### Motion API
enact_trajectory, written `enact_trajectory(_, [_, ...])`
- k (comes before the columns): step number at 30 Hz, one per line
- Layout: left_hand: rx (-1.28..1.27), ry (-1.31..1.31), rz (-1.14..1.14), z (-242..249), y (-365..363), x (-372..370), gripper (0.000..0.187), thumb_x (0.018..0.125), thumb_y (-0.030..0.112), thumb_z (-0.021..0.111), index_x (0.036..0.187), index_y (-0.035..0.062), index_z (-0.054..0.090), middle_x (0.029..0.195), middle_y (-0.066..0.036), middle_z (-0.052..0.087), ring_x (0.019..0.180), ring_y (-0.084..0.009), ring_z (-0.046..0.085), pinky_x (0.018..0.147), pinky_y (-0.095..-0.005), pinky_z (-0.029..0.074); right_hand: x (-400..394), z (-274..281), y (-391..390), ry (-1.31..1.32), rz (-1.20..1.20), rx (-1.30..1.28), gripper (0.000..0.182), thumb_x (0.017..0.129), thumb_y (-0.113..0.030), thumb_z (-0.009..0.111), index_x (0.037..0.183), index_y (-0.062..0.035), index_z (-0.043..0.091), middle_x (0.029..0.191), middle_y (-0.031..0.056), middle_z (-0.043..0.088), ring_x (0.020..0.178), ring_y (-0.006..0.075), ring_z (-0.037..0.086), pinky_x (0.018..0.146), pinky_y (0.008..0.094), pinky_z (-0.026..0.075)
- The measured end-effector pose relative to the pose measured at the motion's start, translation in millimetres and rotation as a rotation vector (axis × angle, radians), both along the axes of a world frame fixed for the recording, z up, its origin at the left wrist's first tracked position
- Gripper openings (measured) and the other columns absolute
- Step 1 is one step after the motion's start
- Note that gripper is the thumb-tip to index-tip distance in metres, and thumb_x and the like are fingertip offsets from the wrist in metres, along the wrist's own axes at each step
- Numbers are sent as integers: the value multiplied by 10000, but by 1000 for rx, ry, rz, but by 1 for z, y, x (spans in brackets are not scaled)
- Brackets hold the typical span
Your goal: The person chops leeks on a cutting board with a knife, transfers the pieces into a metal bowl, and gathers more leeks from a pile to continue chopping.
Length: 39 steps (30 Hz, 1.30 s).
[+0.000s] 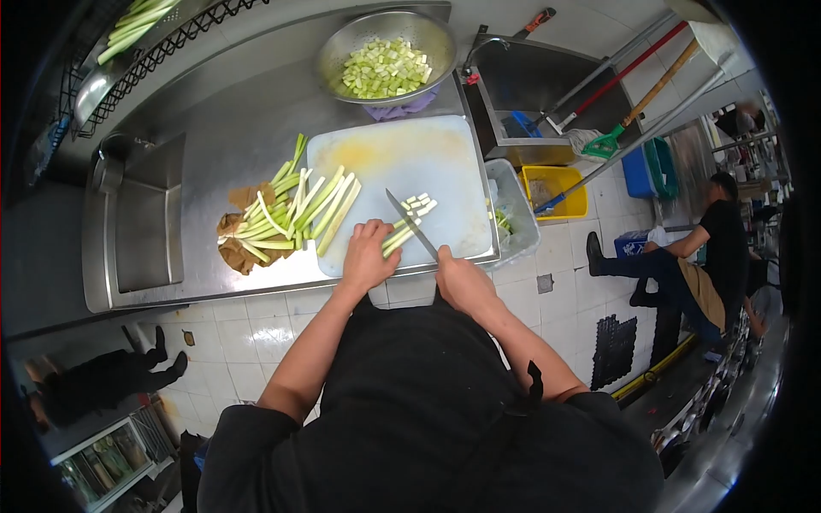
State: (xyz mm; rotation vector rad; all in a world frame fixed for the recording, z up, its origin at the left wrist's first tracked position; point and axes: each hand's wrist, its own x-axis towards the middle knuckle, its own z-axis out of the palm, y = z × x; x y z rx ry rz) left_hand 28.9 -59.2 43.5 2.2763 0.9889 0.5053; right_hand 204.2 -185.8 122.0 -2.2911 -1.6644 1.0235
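Observation:
My left hand is closed on a few pale green celery stalks, pressing them against the white cutting board. In my right hand is a kitchen knife, gripped by its handle, the blade slanting across the stalks. Short cut celery pieces lie just beyond the blade. Left of my left hand, more long celery stalks overlap the board's edge and a crumpled brown paper. Past the board stands a metal colander holding diced celery.
A grey bin stands against the counter's right end, near a yellow bucket. Sinks lie at both ends: left basin, right basin. Long-handled cleaning tools lean at the right. A seated person is farther right; another person is lower left.

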Motion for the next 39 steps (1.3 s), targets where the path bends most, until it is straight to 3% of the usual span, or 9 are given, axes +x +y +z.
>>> enact_trajectory(6, [20, -10, -11, 0, -2, 4, 357, 783, 68, 714, 1129, 4, 653, 1151, -119, 599, 1048, -360, 522, 939, -429, 475, -3, -6, -1, -17, 2, 10, 178, 940, -93, 524, 1050, 25, 451, 807, 287, 690, 797, 478, 684, 704, 585, 519])
enact_trajectory(18, [32, 27, -53, -1, 7, 8, 294, 808, 148, 721, 1079, 45, 671, 1139, -90, 628, 1078, -330, 548, 934, -450, 453, 1, -4, -2, -33, -17, -25, 205, 944, -120, 539, 1070, 24, 463, 814, 275, 697, 806, 469, 689, 714, 582, 520])
enact_trajectory(27, [9, -71, -72, -7, 11, 9, 238, 812, 103, 716, 1029, 16, 674, 1086, -128, 648, 1013, -360, 572, 923, -441, 465, 4, -5, -6, -37, 25, 2, 184, 940, -110, 529, 1062, 13, 469, 807, 261, 697, 793, 458, 690, 697, 579, 519])
enact_trajectory(34, [18, -94, -69, -7, 10, 10, 221, 819, 95, 707, 1015, -1, 670, 1085, -143, 652, 1020, -363, 577, 924, -435, 479, -4, 38, -18, -19, 47, -131, 198, 930, -75, 497, 1091, 39, 479, 846, 277, 699, 829, 472, 689, 720, 580, 523])
enact_trajectory(39, [27, -114, -89, -10, 10, 9, 210, 821, 78, 705, 1008, -12, 672, 1068, -154, 656, 1010, -368, 582, 922, -440, 484, -13, 14, -16, -19, 26, -124, 215, 913, -37, 469, 1108, 53, 481, 852, 296, 694, 843, 485, 688, 742, 582, 527])
